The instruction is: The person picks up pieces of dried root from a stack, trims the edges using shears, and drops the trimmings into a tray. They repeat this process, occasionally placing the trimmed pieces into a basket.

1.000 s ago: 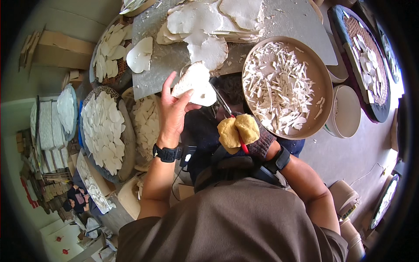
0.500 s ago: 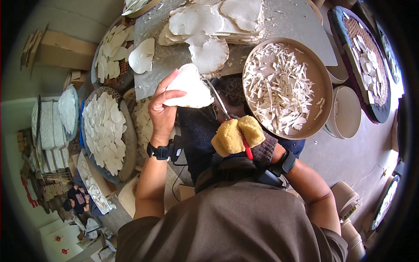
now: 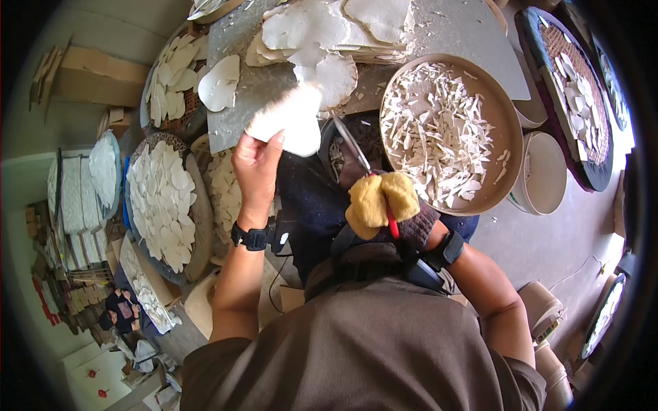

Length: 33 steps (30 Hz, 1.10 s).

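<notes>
Being pinched at its near edge by the left hand: a flat white piece, raised over the near edge of the tabletop, its upper part washed out by glare. Left fingers are closed on it, thumb pressed to the visible face. Red-handled scissors are held in the gloved right hand, blades pointed away from the body, tips just right of the piece; contact can't be confirmed. Most of the right fingers are hidden by yellow padding at the handle, so their exact curl can't be told; same for blade gap. White scraps are collected in a round tan tray, right of the scissors. A stack of white sheets is laid on the tabletop beyond the piece; a loose rounded sheet is set left of it. Many pale discs are spread on a round rack, far left. A pale bucket is parked right of the tray.
</notes>
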Each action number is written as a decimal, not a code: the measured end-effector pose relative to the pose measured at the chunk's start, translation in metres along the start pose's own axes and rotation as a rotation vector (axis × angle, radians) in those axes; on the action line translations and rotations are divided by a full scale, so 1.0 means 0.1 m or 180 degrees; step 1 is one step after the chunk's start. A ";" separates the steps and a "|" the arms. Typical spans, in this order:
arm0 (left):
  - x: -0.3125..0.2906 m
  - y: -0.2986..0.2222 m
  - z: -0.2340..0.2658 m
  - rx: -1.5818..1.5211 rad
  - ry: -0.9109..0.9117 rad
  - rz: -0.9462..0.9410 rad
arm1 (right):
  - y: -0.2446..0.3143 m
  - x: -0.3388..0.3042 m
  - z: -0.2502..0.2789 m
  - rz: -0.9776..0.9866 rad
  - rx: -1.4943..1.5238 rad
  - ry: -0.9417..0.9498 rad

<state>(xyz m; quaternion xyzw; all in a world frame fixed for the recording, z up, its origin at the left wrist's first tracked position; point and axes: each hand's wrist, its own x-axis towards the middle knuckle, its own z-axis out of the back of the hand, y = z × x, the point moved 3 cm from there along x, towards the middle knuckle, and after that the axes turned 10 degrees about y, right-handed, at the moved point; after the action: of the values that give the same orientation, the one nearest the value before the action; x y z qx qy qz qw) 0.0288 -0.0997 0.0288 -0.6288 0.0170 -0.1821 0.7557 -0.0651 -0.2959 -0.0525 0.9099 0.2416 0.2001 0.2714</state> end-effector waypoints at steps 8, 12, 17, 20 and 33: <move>-0.20 0.01 -0.13 -0.1511 -0.0111 0.1314 | -0.10 0.17 0.01 -0.0413 -0.1922 0.0079; -0.26 0.03 -0.20 -0.1460 0.0189 0.1577 | -0.28 0.21 0.22 0.0324 0.0394 0.0465; -0.28 0.09 -0.19 -0.1271 0.0100 0.1352 | -0.13 0.15 0.12 -0.0602 -0.1241 -0.0336; -0.30 0.17 -0.22 -0.1001 -0.0597 0.0803 | -0.15 0.12 0.12 -0.0551 -0.2453 -0.0082; -0.13 0.19 -0.05 -0.0887 -0.0292 0.1043 | -0.32 0.05 0.17 -0.1075 -0.3445 0.0278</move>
<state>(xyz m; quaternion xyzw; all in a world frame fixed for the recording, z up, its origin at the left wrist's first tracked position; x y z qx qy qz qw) 0.0205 -0.0983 0.0070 -0.7236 0.1096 -0.0239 0.6810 -0.0630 -0.2759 -0.0838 0.5808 0.2577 0.2867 0.7169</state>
